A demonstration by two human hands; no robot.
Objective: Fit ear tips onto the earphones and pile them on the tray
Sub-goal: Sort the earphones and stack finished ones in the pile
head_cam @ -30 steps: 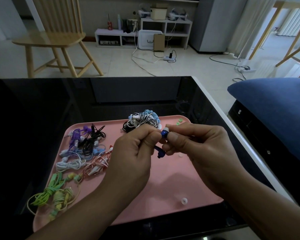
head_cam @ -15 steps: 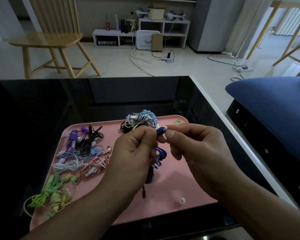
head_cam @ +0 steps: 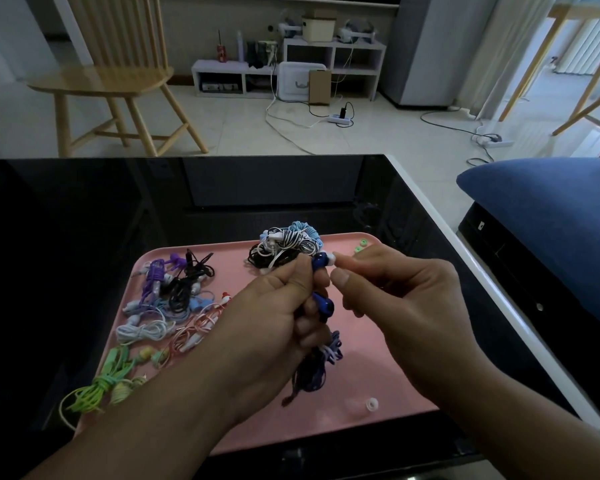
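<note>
While your left hand (head_cam: 284, 313) curls round the dark blue earphones (head_cam: 321, 303), pinching the upper bud between thumb and forefinger with the bundled cord hanging below your palm, your right hand (head_cam: 395, 306) pinches a white ear tip (head_cam: 330, 260) against that bud's nozzle, both held just above the pink tray (head_cam: 378, 344). From the head view, the tip looks on or nearly on, though you cannot tell if it is fully seated; the second bud, lower in your left fist, appears bare, so this pair seems roughly half done. At the tray's far edge sits a pile of wound earphones (head_cam: 284, 245), probably finished ones. On the left lie more coiled sets (head_cam: 174, 296) and a green set (head_cam: 97, 386) spilling over the near left rim, likely still waiting. One loose white tip (head_cam: 372, 404) rests near your right wrist, and two green tips (head_cam: 361, 245) lie at the far right corner.
</note>
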